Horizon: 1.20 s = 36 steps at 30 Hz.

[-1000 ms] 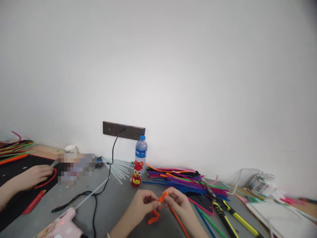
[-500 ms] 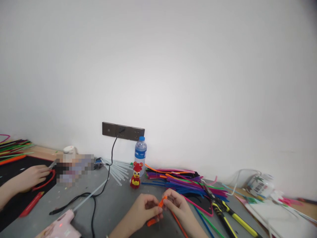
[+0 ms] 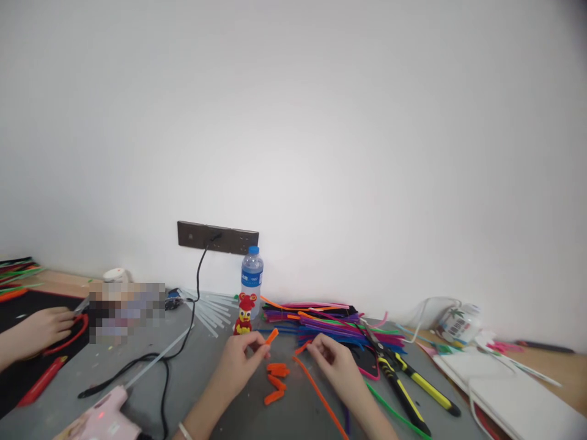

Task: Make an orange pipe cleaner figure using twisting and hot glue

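Observation:
My left hand point(image 3: 241, 360) pinches a short orange pipe cleaner piece point(image 3: 273, 335), which sticks up past the fingertips. My right hand point(image 3: 335, 360) is closed on another bit of orange pipe cleaner point(image 3: 301, 348); its other end is hidden by the fingers. On the grey table between the hands lie folded orange pieces point(image 3: 277, 370) and a bent orange strip point(image 3: 275, 391). A long orange pipe cleaner point(image 3: 321, 397) runs beside my right hand toward the front edge. Just behind my left hand stands a red and yellow figure point(image 3: 245, 313).
A water bottle point(image 3: 252, 278) stands behind the figure. Bundled pipe cleaners point(image 3: 321, 324) and yellow-black cutters point(image 3: 408, 382) lie right. A pink glue gun point(image 3: 103, 418), black cable point(image 3: 166, 391) and glue sticks point(image 3: 211, 315) are left. A co-worker's hand point(image 3: 46, 330) is at far left, by red-handled scissors point(image 3: 77, 335).
My hands have moved apart, each with an orange piece. Folded orange pieces now show on the table between them. The view has shifted slightly right.

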Motion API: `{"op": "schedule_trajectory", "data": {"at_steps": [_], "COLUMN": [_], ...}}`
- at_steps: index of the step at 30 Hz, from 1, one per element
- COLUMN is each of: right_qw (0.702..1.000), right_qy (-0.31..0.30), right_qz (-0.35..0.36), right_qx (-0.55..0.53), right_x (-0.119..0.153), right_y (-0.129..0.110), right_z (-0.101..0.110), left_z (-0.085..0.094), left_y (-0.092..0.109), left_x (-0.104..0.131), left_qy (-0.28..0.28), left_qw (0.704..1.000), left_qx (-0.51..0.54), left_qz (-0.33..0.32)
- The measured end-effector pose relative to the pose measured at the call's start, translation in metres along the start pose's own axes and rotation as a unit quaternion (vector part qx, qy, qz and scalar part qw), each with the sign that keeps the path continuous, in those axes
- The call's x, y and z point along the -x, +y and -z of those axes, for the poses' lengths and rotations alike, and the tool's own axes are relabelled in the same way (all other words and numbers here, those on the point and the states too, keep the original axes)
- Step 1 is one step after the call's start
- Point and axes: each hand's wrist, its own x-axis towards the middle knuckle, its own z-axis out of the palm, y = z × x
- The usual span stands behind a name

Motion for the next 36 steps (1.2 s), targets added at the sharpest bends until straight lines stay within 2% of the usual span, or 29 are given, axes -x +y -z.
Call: {"op": "schedule_trajectory", "data": {"at_steps": [2, 5, 10, 17, 21, 24, 27, 32, 36], "right_qw": [0.994, 0.976, 0.965, 0.966, 0.964, 0.977, 0.992, 0.996, 0.998], "right_qy": [-0.027, -0.078, -0.085, -0.084, -0.105, -0.104, -0.105, -0.056, -0.025], "right_qz": [-0.004, -0.02, 0.007, -0.012, 0.017, 0.018, 0.022, 0.057, 0.059], "right_qx": [0.105, 0.202, 0.249, 0.244, 0.242, 0.185, 0.073, -0.027, 0.006], "right_x": [0.002, 0.006, 0.009, 0.009, 0.009, 0.008, 0.005, 0.002, 0.004], "right_y": [0.005, 0.007, 0.006, 0.007, 0.009, 0.011, 0.012, 0.008, 0.002], "right_z": [0.002, -0.003, -0.014, -0.013, -0.012, -0.01, -0.007, -0.012, -0.029], "left_z": [0.0, -0.005, -0.013, -0.013, -0.014, -0.015, -0.016, -0.02, -0.024], "left_y": [-0.001, -0.008, -0.022, -0.025, -0.025, -0.025, -0.026, -0.022, -0.018], "left_x": [0.001, 0.002, 0.0, -0.004, -0.003, -0.004, -0.005, -0.005, -0.002], "left_qy": [0.002, -0.003, -0.018, -0.017, 0.004, 0.0, 0.001, -0.013, -0.016], "left_qw": [0.999, 0.994, 0.991, 0.996, 0.999, 0.999, 0.999, 1.0, 1.0], "left_qx": [-0.039, -0.104, -0.133, -0.091, -0.05, -0.046, -0.038, -0.011, 0.003], "left_qz": [-0.021, -0.031, -0.017, -0.004, -0.004, -0.005, -0.007, 0.001, -0.012]}}
